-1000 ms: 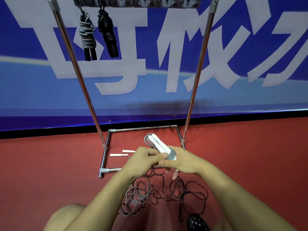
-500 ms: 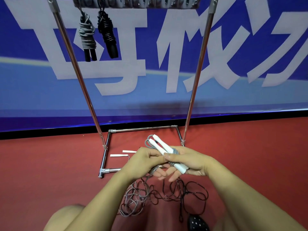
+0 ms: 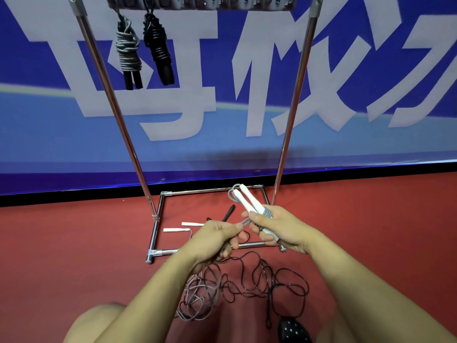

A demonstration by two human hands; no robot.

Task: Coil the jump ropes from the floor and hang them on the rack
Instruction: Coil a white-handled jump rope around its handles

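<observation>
Our right hand (image 3: pixel 279 227) gripped the pair of white handles (image 3: pixel 249 204), fingers and thumb curled round them w/ a few turns of grey cord (image 3: pixel 267 212) wrapped at the grip; the handles pointed up and far-left, a small grey loop showing at their far tips. Our left hand (image 3: pixel 215 237) was closed on a doubled strand of that same grey cord, pinched just left of the right hand, the two hands nearly touching.

Below our forearms, near us on the red floor (image 3: pixel 74 243), lay a loose tangle: grey cord on the left (image 3: pixel 197 298), dark cord (image 3: pixel 272 280) spreading to the right. Further off, inside the rack's base frame (image 3: pixel 158 219), we saw two more white handles (image 3: pixel 183 227) lying flat and a black handle (image 3: pixel 228 212) partly hidden behind our left hand.

The rack (image 3: pixel 118 115) stood in front of a blue banner (image 3: pixel 371 58) w/ big white characters. From its top bar, far left, hung two coiled ropes side by side: a grey-wrapped one (image 3: pixel 127 53) w/ black handles and, just right of it, an all-black one (image 3: pixel 159 49).

A dark dotted shoe (image 3: pixel 293 330) showed at the near edge, right of centre.
</observation>
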